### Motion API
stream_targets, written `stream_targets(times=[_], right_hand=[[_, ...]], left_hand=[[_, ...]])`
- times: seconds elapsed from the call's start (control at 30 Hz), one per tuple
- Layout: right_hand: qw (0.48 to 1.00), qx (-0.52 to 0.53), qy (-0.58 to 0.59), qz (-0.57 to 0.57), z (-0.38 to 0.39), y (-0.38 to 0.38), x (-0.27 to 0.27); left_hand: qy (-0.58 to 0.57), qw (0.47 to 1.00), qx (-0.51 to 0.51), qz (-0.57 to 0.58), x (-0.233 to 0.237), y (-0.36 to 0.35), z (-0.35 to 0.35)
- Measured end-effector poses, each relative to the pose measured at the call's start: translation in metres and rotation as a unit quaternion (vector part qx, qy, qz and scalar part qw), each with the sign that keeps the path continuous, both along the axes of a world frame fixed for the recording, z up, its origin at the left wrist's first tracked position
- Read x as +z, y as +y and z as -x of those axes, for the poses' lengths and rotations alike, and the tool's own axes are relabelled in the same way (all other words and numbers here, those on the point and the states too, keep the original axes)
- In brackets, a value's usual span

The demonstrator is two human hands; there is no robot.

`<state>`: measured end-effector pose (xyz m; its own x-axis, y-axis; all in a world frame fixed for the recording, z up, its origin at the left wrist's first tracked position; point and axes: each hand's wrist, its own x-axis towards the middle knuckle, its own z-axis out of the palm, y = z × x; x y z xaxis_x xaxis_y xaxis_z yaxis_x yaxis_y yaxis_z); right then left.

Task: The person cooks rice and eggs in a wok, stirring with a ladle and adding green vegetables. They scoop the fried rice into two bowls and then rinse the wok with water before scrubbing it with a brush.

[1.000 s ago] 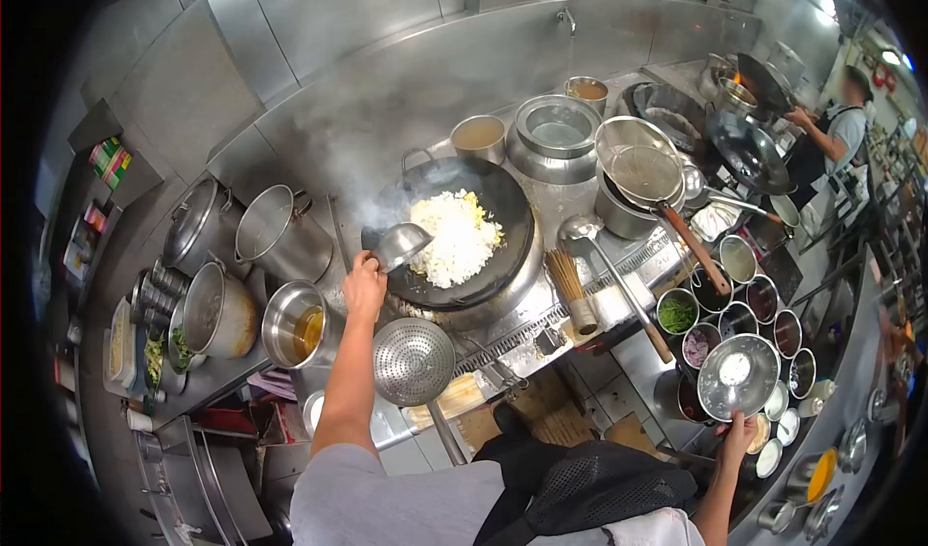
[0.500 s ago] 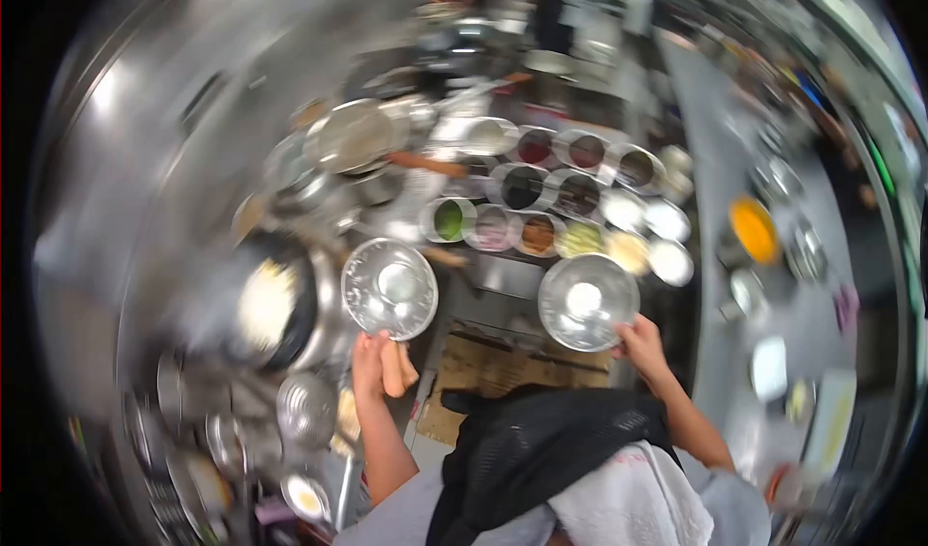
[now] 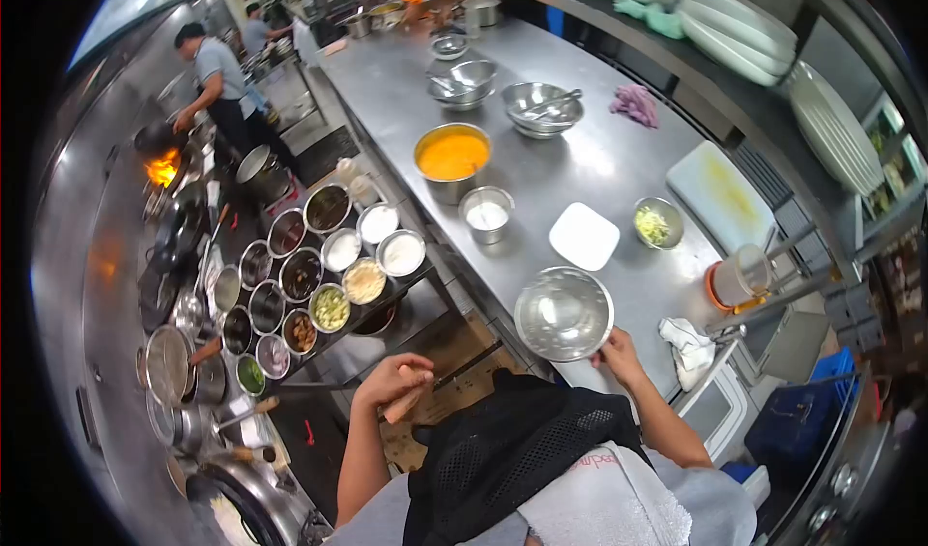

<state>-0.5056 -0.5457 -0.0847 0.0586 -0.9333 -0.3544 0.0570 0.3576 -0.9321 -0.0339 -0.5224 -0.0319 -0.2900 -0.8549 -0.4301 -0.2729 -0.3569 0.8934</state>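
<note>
My right hand [image 3: 619, 355] grips the near rim of a shiny metal bowl [image 3: 564, 312], held tilted over the front edge of the steel counter. Its inside shows bare metal with reflections. My left hand [image 3: 394, 387] hangs in the air to the left, over the floor gap, its fingers loosely bent and apart with no object in them. Just beyond the bowl lie a white square dish [image 3: 584, 237] and a small metal bowl of chopped pale-green vegetable [image 3: 659, 223].
Ingredient pots [image 3: 301, 273] crowd the left station beside the stove, where a wok [image 3: 232, 507] sits. The counter [image 3: 590, 140] bears a pot of orange liquid [image 3: 452, 157], metal bowls [image 3: 543, 109] and a cutting board [image 3: 720, 196]. A co-worker [image 3: 224, 87] stands by a flame.
My view has swung right, from the stove toward the counter. The bowl that was in my left hand is gone from it; my right hand still has a bowl, now by the counter.
</note>
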Motion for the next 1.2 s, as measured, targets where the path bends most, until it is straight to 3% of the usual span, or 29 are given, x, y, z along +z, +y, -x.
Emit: stream_targets(times=[0.03, 0.1, 0.13, 0.17, 0.27, 0.3, 0.33, 0.37, 0.4, 0.47, 0.57, 0.6, 0.63, 0.67, 0.7, 0.73, 0.77, 0.83, 0.9, 0.93, 1.0, 1.07, 1.1, 1.17, 1.2], right_hand=[[0.999, -0.048, -0.002, 0.001, 0.027, 0.014, -0.013], [0.995, -0.102, -0.008, 0.005, 0.065, 0.036, -0.039], [0.981, -0.189, -0.050, 0.010, 0.078, 0.045, -0.051], [0.957, -0.273, -0.092, 0.015, 0.087, 0.053, -0.064], [0.938, -0.296, -0.181, 0.022, 0.070, 0.062, -0.057], [0.933, -0.295, -0.205, 0.005, 0.057, 0.055, -0.039], [0.960, -0.214, -0.179, -0.012, 0.051, 0.053, -0.034], [0.980, -0.132, -0.148, -0.031, 0.048, 0.051, -0.029], [0.994, -0.044, -0.095, -0.013, 0.049, 0.040, -0.018], [0.995, 0.083, -0.035, 0.034, 0.054, 0.001, 0.018], [0.956, 0.062, 0.027, 0.285, 0.063, -0.075, 0.156], [0.934, 0.009, 0.151, 0.323, 0.064, -0.088, 0.222], [0.893, -0.066, 0.189, 0.404, 0.068, -0.109, 0.268], [0.807, -0.101, 0.305, 0.496, 0.074, -0.128, 0.320], [0.722, -0.134, 0.306, 0.606, 0.076, -0.154, 0.365], [0.709, -0.169, 0.368, 0.577, 0.084, -0.178, 0.400], [0.564, -0.214, 0.476, 0.640, 0.086, -0.204, 0.435], [0.452, -0.228, 0.611, 0.608, 0.102, -0.262, 0.473], [0.532, -0.208, 0.710, 0.412, 0.105, -0.309, 0.483], [0.532, -0.203, 0.707, 0.419, 0.106, -0.326, 0.484], [0.584, -0.130, 0.733, 0.323, 0.108, -0.356, 0.488], [0.567, -0.161, 0.727, 0.353, 0.110, -0.380, 0.482], [0.591, -0.210, 0.683, 0.374, 0.112, -0.390, 0.480], [0.553, -0.184, 0.685, 0.437, 0.135, -0.413, 0.477], [0.561, -0.181, 0.679, 0.437, 0.141, -0.422, 0.479]], left_hand=[[-0.153, 0.985, -0.082, 0.002, -0.018, -0.005, -0.001], [-0.278, 0.942, -0.177, -0.065, -0.066, 0.002, -0.004], [-0.359, 0.899, -0.228, -0.111, -0.085, 0.011, -0.004], [-0.366, 0.882, -0.249, -0.164, -0.110, 0.025, -0.011], [-0.360, 0.808, -0.325, -0.334, -0.168, 0.074, -0.020], [-0.349, 0.881, -0.212, -0.238, -0.297, 0.118, -0.102], [-0.325, 0.930, -0.117, -0.125, -0.257, 0.126, -0.101], [-0.266, 0.919, -0.092, -0.276, -0.265, 0.133, -0.079], [-0.240, 0.903, -0.047, -0.353, -0.290, 0.143, -0.084], [-0.202, 0.892, 0.021, -0.404, -0.274, 0.142, -0.068], [-0.170, 0.888, 0.071, -0.420, -0.260, 0.141, -0.053], [-0.161, 0.889, 0.081, -0.420, -0.257, 0.141, -0.050], [-0.153, 0.890, 0.090, -0.421, -0.254, 0.144, -0.047], [-0.147, 0.890, 0.100, -0.420, -0.252, 0.147, -0.045], [-0.138, 0.891, 0.111, -0.418, -0.251, 0.150, -0.042], [-0.132, 0.891, 0.121, -0.417, -0.251, 0.155, -0.041], [-0.125, 0.891, 0.129, -0.417, -0.250, 0.158, -0.039], [-0.114, 0.889, 0.146, -0.419, -0.248, 0.165, -0.035], [-0.102, 0.885, 0.162, -0.425, -0.244, 0.177, -0.033], [-0.096, 0.882, 0.171, -0.429, -0.243, 0.185, -0.032], [-0.086, 0.877, 0.189, -0.433, -0.240, 0.199, -0.030], [-0.074, 0.867, 0.214, -0.443, -0.236, 0.208, -0.031], [-0.071, 0.863, 0.227, -0.446, -0.233, 0.220, -0.032], [-0.061, 0.857, 0.249, -0.448, -0.230, 0.233, -0.036], [-0.059, 0.854, 0.258, -0.448, -0.228, 0.240, -0.037]])
